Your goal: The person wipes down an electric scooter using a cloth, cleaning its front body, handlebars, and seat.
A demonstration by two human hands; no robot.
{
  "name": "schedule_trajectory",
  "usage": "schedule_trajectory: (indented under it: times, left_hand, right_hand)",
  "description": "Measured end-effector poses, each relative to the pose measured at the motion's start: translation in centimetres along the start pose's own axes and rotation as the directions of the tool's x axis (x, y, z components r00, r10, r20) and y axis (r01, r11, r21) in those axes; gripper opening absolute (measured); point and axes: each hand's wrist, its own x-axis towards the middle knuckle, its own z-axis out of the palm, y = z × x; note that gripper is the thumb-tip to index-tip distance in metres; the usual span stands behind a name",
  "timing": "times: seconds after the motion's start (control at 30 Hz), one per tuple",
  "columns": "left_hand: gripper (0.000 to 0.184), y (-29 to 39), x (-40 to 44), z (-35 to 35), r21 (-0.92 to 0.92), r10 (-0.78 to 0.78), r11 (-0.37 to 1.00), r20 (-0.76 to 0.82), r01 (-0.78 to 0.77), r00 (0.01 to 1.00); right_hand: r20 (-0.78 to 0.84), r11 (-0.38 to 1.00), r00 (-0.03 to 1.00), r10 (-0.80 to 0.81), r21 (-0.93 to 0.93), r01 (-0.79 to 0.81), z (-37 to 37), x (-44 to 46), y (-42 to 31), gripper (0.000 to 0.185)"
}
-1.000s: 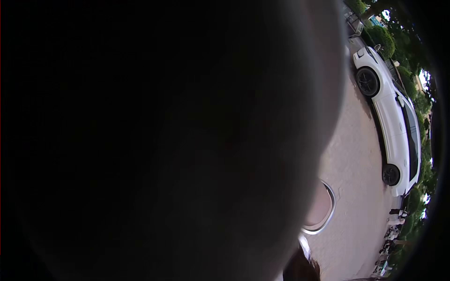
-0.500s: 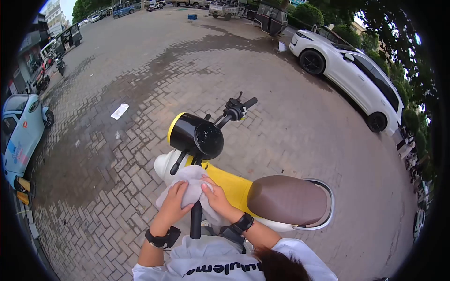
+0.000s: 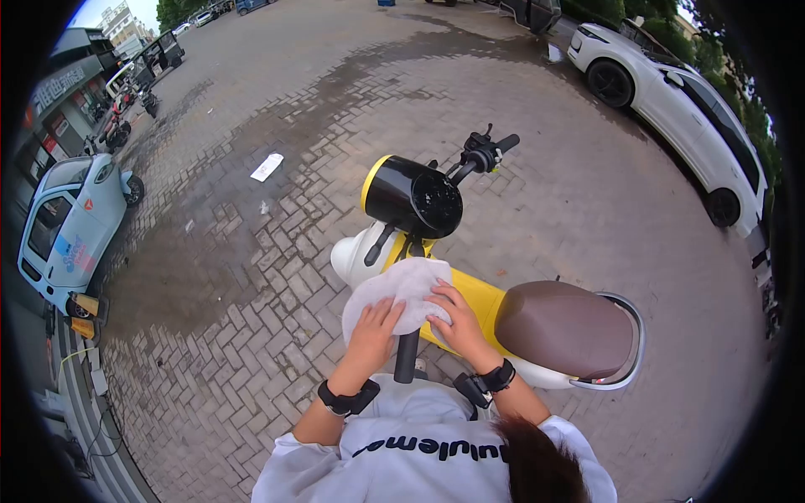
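Both of my hands hold a pale grey cloth (image 3: 390,287) spread over the near side of a scooter's handlebar. My left hand (image 3: 371,335) grips the cloth's near left part, fingers pressed on it. My right hand (image 3: 457,323) has its fingers curled on the cloth's right side. Below the cloth, the black handgrip (image 3: 406,359) sticks out towards me; the bar under the cloth is hidden. The yellow and white scooter (image 3: 480,300) has a brown seat (image 3: 566,329) to the right and a glossy black front housing (image 3: 412,197) beyond the cloth.
The far handgrip (image 3: 506,143) points away to the upper right. A light blue three-wheeled vehicle (image 3: 77,225) stands at the left, a white car (image 3: 671,96) at the upper right. White litter (image 3: 267,167) lies on the brick paving (image 3: 251,335), which has damp patches.
The cloth is spread wider and flatter, and my fingers lie more extended on it. My view has shifted, so the scooter and surroundings sit further right in the picture.
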Motion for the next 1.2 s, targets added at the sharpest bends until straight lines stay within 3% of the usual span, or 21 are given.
schedule_trajectory:
  times: [0.03, 0.07, 0.13, 0.2, 0.3, 0.37, 0.4, 0.47, 0.53, 0.57, 0.7, 0.73, 0.77, 0.83, 0.87, 0.9, 0.97, 1.2]
  left_hand:
    - [0.052, -0.2, -0.2, 1.3, -0.116, -0.087, 0.989, 0.001, 0.086, 0.996]
    - [0.052, -0.8, 0.0, 1.9, -0.091, -0.085, 0.992, 0.011, 0.086, 0.996]
    - [0.059, -2.4, 0.5, 2.1, -0.336, -0.131, 0.931, 0.056, 0.143, 0.990]
    - [0.057, -4.1, 2.1, 1.7, -0.363, -0.117, 0.919, 0.120, 0.153, 0.986]
    - [0.052, -4.8, 4.3, 1.8, -0.522, -0.136, 0.826, 0.186, 0.215, 0.973]
    - [0.048, -5.7, 4.9, 2.4, -0.612, -0.240, 0.673, 0.349, 0.414, 0.906]
    - [0.048, -5.2, 4.6, 2.1, -0.616, -0.246, 0.672, 0.336, 0.410, 0.909]
    - [0.048, -3.5, 2.9, 1.6, -0.512, -0.195, 0.813, 0.210, 0.278, 0.958]
    - [0.048, -3.7, 0.2, 1.9, -0.535, -0.139, 0.816, 0.187, 0.220, 0.972]
    - [0.048, -3.8, -0.4, 2.1, -0.557, -0.090, 0.812, 0.178, 0.176, 0.980]
    - [0.048, -3.1, 0.1, 2.1, -0.595, -0.151, 0.778, 0.134, 0.202, 0.979]
    - [0.049, -3.5, 1.3, 2.9, -0.604, -0.178, 0.753, 0.193, 0.260, 0.965]
    - [0.049, -4.2, 2.2, 2.7, -0.600, -0.212, 0.731, 0.253, 0.325, 0.944]
    - [0.050, -4.0, 3.4, 1.7, -0.660, -0.198, 0.673, 0.274, 0.334, 0.941]
    - [0.049, -4.1, 3.6, 1.8, -0.627, -0.165, 0.722, 0.255, 0.292, 0.953]
    - [0.049, -3.9, 4.1, 2.2, -0.599, -0.129, 0.763, 0.225, 0.241, 0.966]
    - [0.050, -3.7, 3.2, 3.0, -0.554, -0.078, 0.814, 0.191, 0.173, 0.979]
    - [0.057, -1.9, 1.4, 2.5, -0.398, -0.063, 0.913, 0.093, 0.095, 0.994]
  right_hand:
    - [-0.071, 1.000, 0.997, 0.017, 0.013, -0.016, 0.9, -0.1, 0.5, 0.033]
    - [-0.077, 0.993, 0.995, 0.056, 0.113, -0.047, 1.9, 0.1, 1.0, 0.036]
    - [-0.136, 0.991, 0.989, 0.057, 0.130, -0.039, 2.9, 0.4, 0.8, 0.037]
    - [-0.235, 0.996, 0.971, 0.054, 0.086, -0.035, 3.4, 1.3, 0.4, 0.035]
    - [-0.222, 0.988, 0.969, 0.107, 0.137, -0.077, 3.2, 3.8, 0.5, 0.034]
    - [-0.193, 0.973, 0.968, 0.159, 0.198, -0.120, 2.6, 4.8, 0.2, 0.033]
    - [-0.174, 0.961, 0.971, 0.164, 0.252, -0.117, 2.5, 4.7, 0.8, 0.032]
    - [-0.154, 0.949, 0.976, 0.154, 0.298, -0.103, 2.7, 4.0, 0.9, 0.031]
    - [-0.134, 0.993, 0.990, -0.034, 0.107, 0.048, 2.6, 1.4, 0.4, 0.030]
    - [-0.137, 0.995, 0.989, -0.055, 0.080, 0.066, 3.0, 0.3, 0.0, 0.032]
    - [-0.114, 0.998, 0.993, -0.044, 0.047, 0.050, 2.8, 1.1, 0.1, 0.033]
    - [-0.121, 0.996, 0.991, -0.048, 0.065, 0.056, 2.7, 2.3, 0.4, 0.033]
    - [-0.109, 0.994, 0.993, -0.054, 0.093, 0.064, 2.8, 3.8, 0.7, 0.033]
    - [0.035, 0.865, 0.983, 0.182, 0.470, -0.177, 1.5, 5.4, 1.9, 0.035]
    - [0.094, 0.805, 0.974, 0.204, 0.551, -0.222, 1.4, 5.3, 2.1, 0.038]
    - [0.104, 0.816, 0.975, 0.198, 0.534, -0.223, 1.3, 4.9, 2.1, 0.038]
    - [-0.048, 0.916, 0.994, 0.093, 0.396, -0.067, 1.6, 3.0, 1.8, 0.038]
    - [-0.114, 0.956, 0.990, 0.084, 0.289, -0.048, 3.0, -1.2, 0.8, 0.041]
